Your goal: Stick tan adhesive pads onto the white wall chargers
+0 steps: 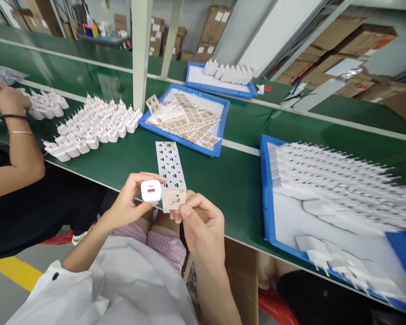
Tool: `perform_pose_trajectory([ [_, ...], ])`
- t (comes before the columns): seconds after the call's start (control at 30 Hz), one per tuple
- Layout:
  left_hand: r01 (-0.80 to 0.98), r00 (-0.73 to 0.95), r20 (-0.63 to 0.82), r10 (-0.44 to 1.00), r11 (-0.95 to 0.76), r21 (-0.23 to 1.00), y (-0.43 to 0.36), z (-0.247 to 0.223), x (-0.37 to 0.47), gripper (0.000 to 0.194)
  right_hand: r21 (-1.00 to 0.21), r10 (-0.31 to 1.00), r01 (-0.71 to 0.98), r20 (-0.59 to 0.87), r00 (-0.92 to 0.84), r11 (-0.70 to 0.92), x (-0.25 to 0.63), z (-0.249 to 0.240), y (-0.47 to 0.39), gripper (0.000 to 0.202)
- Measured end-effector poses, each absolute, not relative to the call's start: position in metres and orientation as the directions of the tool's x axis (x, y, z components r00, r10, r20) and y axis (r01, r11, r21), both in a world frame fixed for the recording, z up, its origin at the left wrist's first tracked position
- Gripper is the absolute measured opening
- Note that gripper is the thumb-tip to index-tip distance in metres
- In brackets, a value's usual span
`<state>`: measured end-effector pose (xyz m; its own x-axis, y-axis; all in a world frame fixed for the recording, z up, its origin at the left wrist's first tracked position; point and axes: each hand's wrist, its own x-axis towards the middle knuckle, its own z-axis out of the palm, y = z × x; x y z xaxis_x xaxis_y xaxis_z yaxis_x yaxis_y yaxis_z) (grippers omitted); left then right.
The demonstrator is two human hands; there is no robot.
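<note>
My left hand point(130, 202) holds a white charger point(151, 191) between thumb and fingers, its face with a red port turned up toward me. Just to its right, my right hand point(203, 219) pinches a small beige sticker piece point(175, 200) with cut-outs. Charger and sticker are close side by side, with a narrow gap between them. Under and beyond the hands, a white sheet with dark port-shaped marks point(171, 164) lies on the green table point(122, 167) at its near edge.
Rows of white chargers point(98, 122) stand at left. A blue tray point(219, 131) holds sticker sheets; another blue tray point(223, 88) holds chargers behind it. A large blue tray point(268, 198) of chargers is at right. A post point(141, 54) rises mid-table. Another person's hand point(11, 101) is far left.
</note>
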<state>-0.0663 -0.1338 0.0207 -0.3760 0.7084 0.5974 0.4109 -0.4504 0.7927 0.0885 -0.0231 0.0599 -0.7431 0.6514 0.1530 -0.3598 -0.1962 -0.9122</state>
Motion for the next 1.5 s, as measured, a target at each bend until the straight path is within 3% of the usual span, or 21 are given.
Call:
perform_pose_trajectory([
  [0.1, 0.292, -0.244, 0.637, 0.731, -0.571, 0.768, -0.123, 0.025, -0.041, 0.048, -0.906, 0.658, -0.387, 0.187, -0.729, -0.171, 0.099, 0.071, -0.033, 0.026],
  [0.23, 0.290, -0.161, 0.659, 0.735, -0.603, 0.743, -0.118, 0.030, -0.035, 0.047, -0.913, 0.692, -0.383, 0.186, -0.697, -0.140, 0.111, 0.072, -0.040, 0.024],
  [0.53, 0.254, -0.164, 0.627, 0.762, -0.581, 0.773, -0.121, 0.033, -0.029, 0.048, -0.939, 0.704, -0.319, 0.140, -0.696, -0.128, 0.111, 0.061, -0.053, 0.031],
  [0.87, 0.253, -0.223, 0.640, 0.735, -0.590, 0.766, -0.113, 0.033, -0.024, 0.041, -0.942, 0.736, -0.332, 0.186, -0.651, -0.056, 0.111, 0.061, -0.055, 0.029],
  [1.5, 0.292, -0.187, 0.606, 0.773, -0.545, 0.786, -0.115, 0.039, -0.026, 0.037, -0.966, 0.755, -0.258, 0.189, -0.628, 0.028, 0.111, 0.063, -0.055, 0.034],
])
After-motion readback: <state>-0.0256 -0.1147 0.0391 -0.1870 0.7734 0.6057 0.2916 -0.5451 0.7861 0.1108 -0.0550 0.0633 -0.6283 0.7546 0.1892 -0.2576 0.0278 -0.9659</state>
